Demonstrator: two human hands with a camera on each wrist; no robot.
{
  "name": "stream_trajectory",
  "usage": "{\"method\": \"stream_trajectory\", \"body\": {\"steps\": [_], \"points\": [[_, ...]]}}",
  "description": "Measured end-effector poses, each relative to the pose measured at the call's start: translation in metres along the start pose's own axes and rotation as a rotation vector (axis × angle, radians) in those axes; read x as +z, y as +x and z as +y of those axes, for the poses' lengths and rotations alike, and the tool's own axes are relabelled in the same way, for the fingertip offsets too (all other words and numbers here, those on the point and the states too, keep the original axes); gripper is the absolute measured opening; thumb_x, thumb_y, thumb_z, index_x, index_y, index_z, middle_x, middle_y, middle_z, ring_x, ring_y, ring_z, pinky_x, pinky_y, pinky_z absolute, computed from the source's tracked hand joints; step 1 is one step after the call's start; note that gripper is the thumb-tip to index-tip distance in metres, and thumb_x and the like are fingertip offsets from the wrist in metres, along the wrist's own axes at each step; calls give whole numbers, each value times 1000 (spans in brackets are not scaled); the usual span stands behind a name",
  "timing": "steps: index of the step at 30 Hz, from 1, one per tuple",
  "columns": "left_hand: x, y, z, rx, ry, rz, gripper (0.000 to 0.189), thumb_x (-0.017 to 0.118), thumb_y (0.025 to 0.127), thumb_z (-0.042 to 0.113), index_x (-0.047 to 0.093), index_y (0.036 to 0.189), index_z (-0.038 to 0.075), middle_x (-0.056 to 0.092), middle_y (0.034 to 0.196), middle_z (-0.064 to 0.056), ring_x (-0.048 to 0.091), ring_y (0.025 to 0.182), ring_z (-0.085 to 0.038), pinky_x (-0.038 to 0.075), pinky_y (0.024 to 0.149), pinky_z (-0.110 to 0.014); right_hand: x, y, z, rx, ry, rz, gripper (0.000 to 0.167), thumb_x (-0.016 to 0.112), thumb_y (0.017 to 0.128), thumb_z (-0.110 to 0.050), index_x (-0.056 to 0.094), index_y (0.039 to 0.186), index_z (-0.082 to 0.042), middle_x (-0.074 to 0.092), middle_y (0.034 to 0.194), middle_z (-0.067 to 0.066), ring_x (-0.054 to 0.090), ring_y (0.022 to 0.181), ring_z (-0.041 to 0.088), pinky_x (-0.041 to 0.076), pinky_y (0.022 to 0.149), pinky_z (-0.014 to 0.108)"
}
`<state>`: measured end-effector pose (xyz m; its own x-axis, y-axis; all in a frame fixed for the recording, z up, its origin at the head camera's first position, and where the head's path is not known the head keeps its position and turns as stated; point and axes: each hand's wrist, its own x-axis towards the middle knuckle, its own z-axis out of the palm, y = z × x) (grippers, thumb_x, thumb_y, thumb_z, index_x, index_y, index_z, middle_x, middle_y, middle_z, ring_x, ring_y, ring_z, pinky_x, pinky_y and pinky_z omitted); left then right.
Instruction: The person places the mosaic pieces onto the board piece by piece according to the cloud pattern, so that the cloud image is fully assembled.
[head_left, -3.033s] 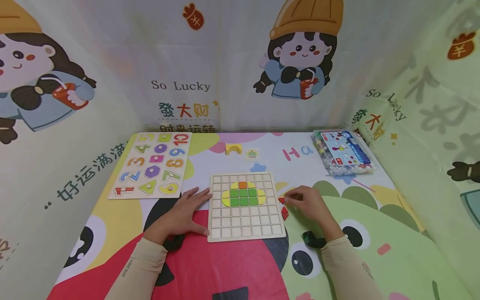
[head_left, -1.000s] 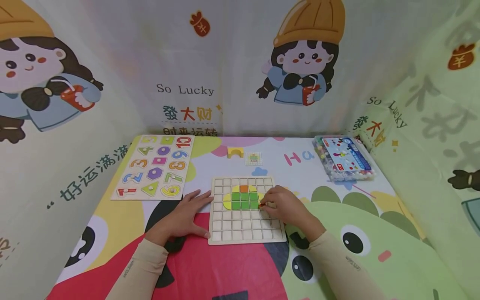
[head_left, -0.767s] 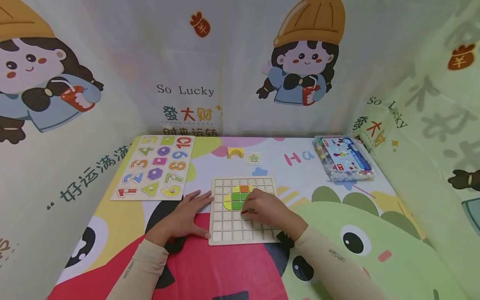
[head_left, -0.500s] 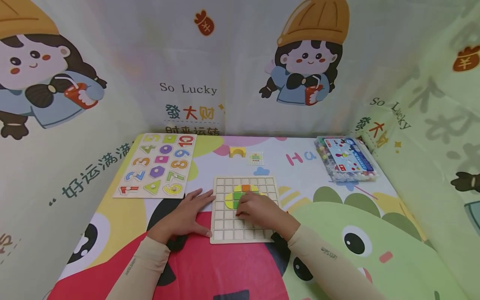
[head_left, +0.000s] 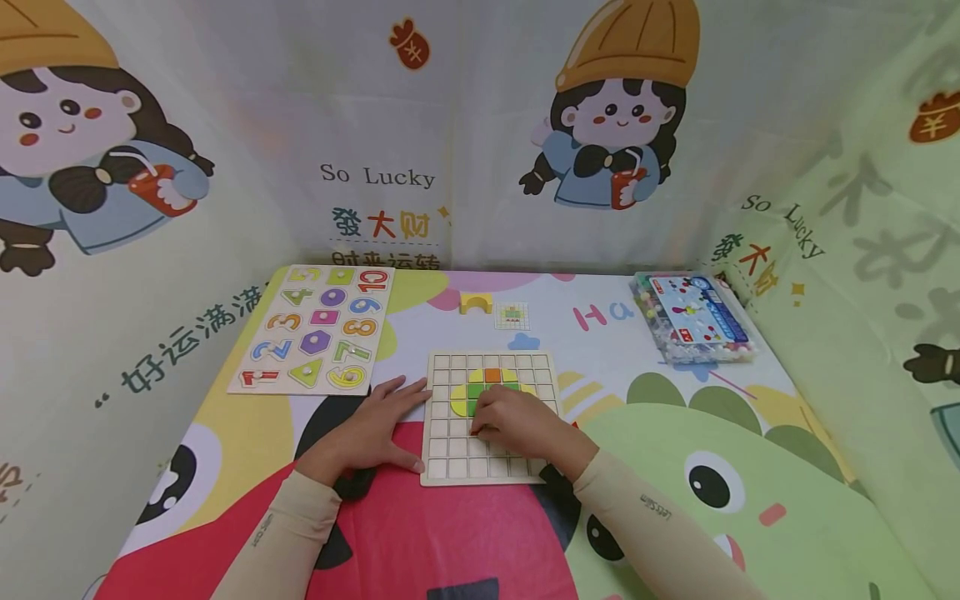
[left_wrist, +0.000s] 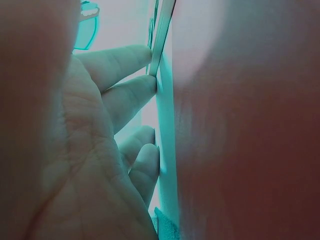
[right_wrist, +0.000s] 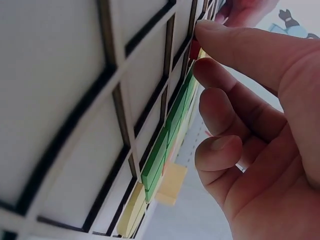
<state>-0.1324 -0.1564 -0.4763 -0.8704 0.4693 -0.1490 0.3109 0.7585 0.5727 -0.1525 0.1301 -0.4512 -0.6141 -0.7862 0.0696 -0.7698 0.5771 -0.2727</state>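
Observation:
A wooden grid board (head_left: 457, 469) lies before me. On it are green square tiles (head_left: 476, 390), yellow rounded tiles (head_left: 459, 400) and an orange tile (head_left: 492, 376). My right hand (head_left: 521, 423) is over the board, covering part of the pattern. Its thumb and index finger pinch a small red tile (right_wrist: 195, 50) at a cell just below the green ones; this tile looks triangular in earlier frames. My left hand (head_left: 375, 433) rests against the board's left edge, fingers spread, fingertips touching the rim in the left wrist view. Another red tile (head_left: 575, 425) shows partly behind my right wrist.
A number-and-shape puzzle board (head_left: 262, 333) lies at the left. Behind the grid board are a yellow arch block (head_left: 476, 298) and a small pattern card (head_left: 512, 316). A clear box of colourful pieces (head_left: 693, 312) sits at the back right. Printed cloth walls surround the table.
My right hand took a red tile from beside the board and carried it left over the grid. It has barely moved in the last half second. The left hand stays put.

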Motion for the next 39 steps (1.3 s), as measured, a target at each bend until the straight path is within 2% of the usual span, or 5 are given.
{"method": "stream_trajectory", "body": {"steps": [7,12,23,31,39], "points": [[1,2,0,-3,0,-8,114,96,69,49,41,164,21,31,175,-1,15,162,-39,48,114,-63,-1,-1,0,58,42,-43,11,83,93,-21,85,104,-19,74,103,-4,65,99,11,59,90,28],[3,3,0,-3,6,-15,113,96,69,49,41,164,22,31,175,-1,16,162,-39,50,113,-62,-6,-12,4,139,156,-40,15,82,94,-23,84,108,-20,77,105,-6,67,101,11,59,93,32],[2,6,-2,-2,6,-23,115,96,69,49,39,165,21,29,175,-1,15,162,-39,52,111,-60,-23,-76,43,309,376,195,18,80,96,-24,82,110,-13,74,95,-9,59,80,3,52,65,23],[1,6,-4,-10,0,-24,115,95,69,52,39,165,23,29,175,-1,14,162,-39,53,110,-60,-24,-113,74,439,356,331,15,80,96,-20,83,110,-16,75,96,-8,58,81,6,52,69,25],[1,6,-5,-16,-7,-20,116,96,69,52,38,165,23,28,175,-1,13,162,-38,56,107,-59,-20,-124,94,376,360,298,15,82,91,-7,83,105,-13,76,97,-4,60,80,5,54,68,26]]}}
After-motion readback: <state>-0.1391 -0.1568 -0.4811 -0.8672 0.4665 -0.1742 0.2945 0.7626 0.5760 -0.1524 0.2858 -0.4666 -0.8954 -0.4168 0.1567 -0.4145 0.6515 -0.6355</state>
